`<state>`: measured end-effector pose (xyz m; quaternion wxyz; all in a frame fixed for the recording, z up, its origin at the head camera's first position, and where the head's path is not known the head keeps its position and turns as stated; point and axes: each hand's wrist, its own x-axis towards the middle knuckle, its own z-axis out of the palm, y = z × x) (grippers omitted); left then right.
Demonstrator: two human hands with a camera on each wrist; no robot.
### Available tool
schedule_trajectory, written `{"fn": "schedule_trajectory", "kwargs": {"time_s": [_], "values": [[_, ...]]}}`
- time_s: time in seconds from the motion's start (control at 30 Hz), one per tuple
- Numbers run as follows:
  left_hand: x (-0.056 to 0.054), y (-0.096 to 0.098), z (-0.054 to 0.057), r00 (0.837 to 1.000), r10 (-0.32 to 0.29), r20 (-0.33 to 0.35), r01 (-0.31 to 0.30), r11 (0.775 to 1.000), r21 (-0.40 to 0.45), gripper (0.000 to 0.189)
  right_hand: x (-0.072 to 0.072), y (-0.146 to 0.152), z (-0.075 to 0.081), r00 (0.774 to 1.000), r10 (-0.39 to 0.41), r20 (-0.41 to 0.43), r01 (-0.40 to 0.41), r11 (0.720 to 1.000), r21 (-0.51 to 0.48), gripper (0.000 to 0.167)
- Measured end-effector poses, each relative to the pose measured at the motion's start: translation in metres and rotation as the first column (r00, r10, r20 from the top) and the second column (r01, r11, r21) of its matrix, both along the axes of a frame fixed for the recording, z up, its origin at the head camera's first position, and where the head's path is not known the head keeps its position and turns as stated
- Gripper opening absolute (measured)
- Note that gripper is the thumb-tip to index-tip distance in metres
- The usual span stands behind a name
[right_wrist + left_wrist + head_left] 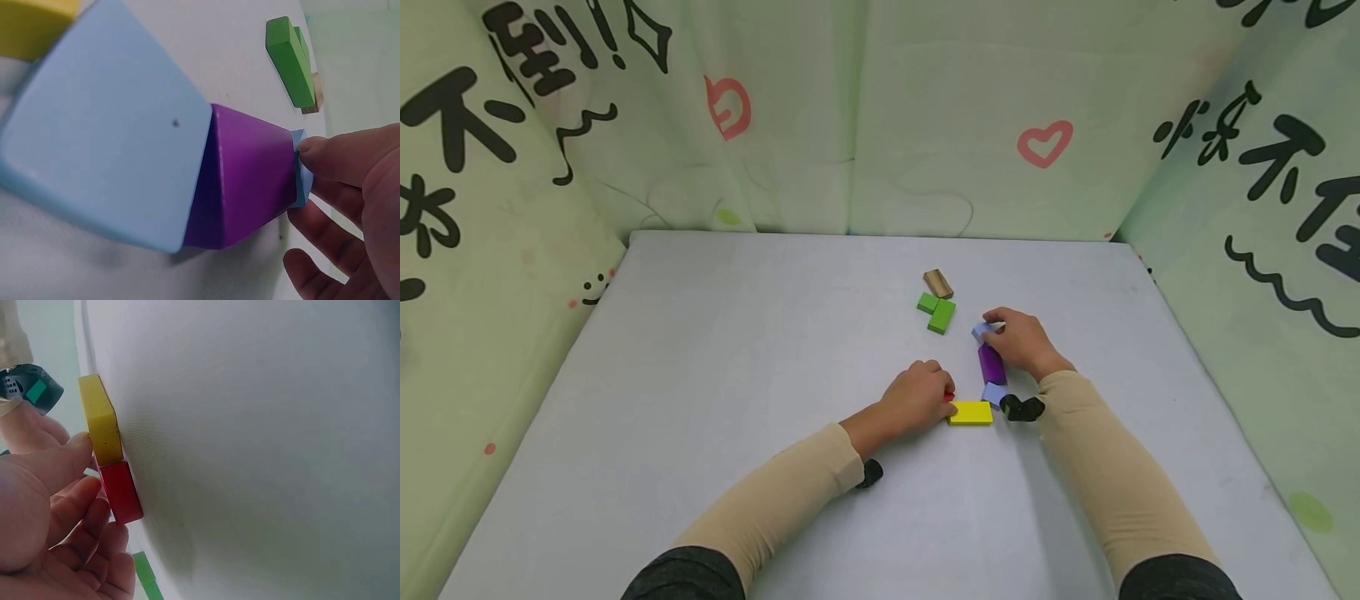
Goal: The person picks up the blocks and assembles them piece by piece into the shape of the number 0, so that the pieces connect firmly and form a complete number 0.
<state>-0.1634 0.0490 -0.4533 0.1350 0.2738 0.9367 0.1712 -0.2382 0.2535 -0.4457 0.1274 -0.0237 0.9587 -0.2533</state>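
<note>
- At the far end of the purple block (991, 367), the right hand (1021, 342) pinches the far blue block (980, 332); a hard push could skew both;
- Nearer the person, the left hand (917, 396) curls round the red block (122, 494), thumb against the yellow block (972, 413); uneven pressure might part them;
- Farther up the table (737, 333), green blocks (942, 317) and a brown block (937, 284); a stray knuckle could shift them.

Right hand (1019, 342) pinches a pale-blue block (979, 332) beside a purple block (992, 365); left hand (917, 394) holds a red block (950, 397).
</note>
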Motion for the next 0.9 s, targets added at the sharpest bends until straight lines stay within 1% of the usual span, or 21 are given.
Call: {"fn": "schedule_trajectory", "kwargs": {"time_s": [0.37,0.57,0.9], "values": [[0.0005,0.0011,-0.0001,1.000,0.006,0.000,-0.006,1.000,0.000,0.030,0.0013,0.0008,-0.0010,1.000,0.008,-0.009,-0.009,1.000,-0.006,0.044],[0.0000,0.0006,-0.0015,1.000,0.002,-0.002,-0.002,1.000,0.005,0.029,0.0021,0.0004,-0.0008,1.000,0.012,-0.007,-0.012,1.000,-0.001,0.044],[-0.0009,0.0010,-0.0024,1.000,-0.001,-0.005,0.001,1.000,-0.010,0.030,0.0028,-0.0002,-0.0002,1.000,0.002,0.010,-0.002,1.000,-0.012,0.043]]}}
